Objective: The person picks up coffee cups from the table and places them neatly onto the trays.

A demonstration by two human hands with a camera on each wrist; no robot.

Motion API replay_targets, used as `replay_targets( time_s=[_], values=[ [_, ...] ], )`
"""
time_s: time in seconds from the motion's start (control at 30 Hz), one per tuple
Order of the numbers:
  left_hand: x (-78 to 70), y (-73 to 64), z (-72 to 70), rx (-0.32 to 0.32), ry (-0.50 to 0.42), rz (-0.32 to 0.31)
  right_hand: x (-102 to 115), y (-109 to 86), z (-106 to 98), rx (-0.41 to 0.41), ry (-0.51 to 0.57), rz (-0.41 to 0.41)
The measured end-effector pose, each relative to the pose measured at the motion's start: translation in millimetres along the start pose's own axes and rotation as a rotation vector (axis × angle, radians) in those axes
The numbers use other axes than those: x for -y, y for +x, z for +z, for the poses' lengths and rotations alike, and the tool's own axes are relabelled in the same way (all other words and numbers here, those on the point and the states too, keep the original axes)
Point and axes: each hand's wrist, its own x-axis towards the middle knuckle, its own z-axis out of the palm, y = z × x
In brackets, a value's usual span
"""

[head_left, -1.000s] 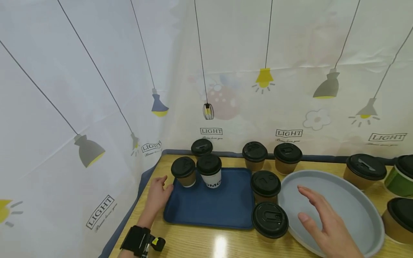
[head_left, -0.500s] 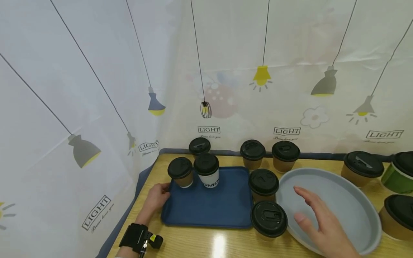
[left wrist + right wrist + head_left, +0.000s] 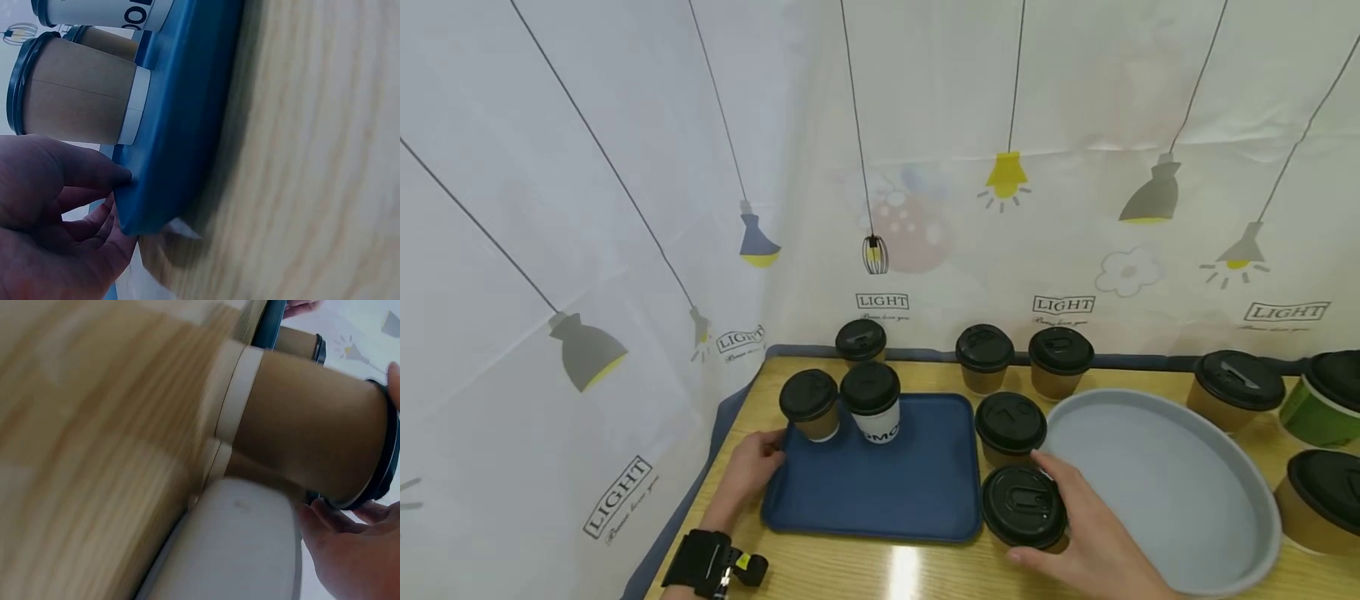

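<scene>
My left hand (image 3: 752, 467) holds the left rim of a blue tray (image 3: 880, 500), its thumb on the rim and other fingers beneath in the left wrist view. On the tray stand a brown paper cup (image 3: 81, 94) with a black lid and a white paper cup (image 3: 880, 421) with a black lid. My right hand (image 3: 1090, 525) grips a black-lidded brown paper cup (image 3: 312, 419) at the tray's near right corner, thumb and fingers on opposite sides near the lid. That cup stands upright on the table.
Behind the gripped cup stands another lidded cup (image 3: 1011, 425). A round grey tray (image 3: 1165, 492) lies to the right, with lidded cups (image 3: 1236, 387) and a green cup (image 3: 1318, 412) beyond it. More cups (image 3: 985, 354) line the table's back edge before a printed cloth.
My left hand has closed on the blue tray's left rim. My right hand has moved left from above the grey tray and taken hold of the nearest cup.
</scene>
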Motion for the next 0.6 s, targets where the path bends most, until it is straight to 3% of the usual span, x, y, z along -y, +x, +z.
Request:
replay_targets(
  time_s=[0.6],
  values=[
    [4.7,1.3,2.5,0.015,0.008,0.027,1.2,1.2,10.8,-0.021,-0.052,-0.080]
  ],
)
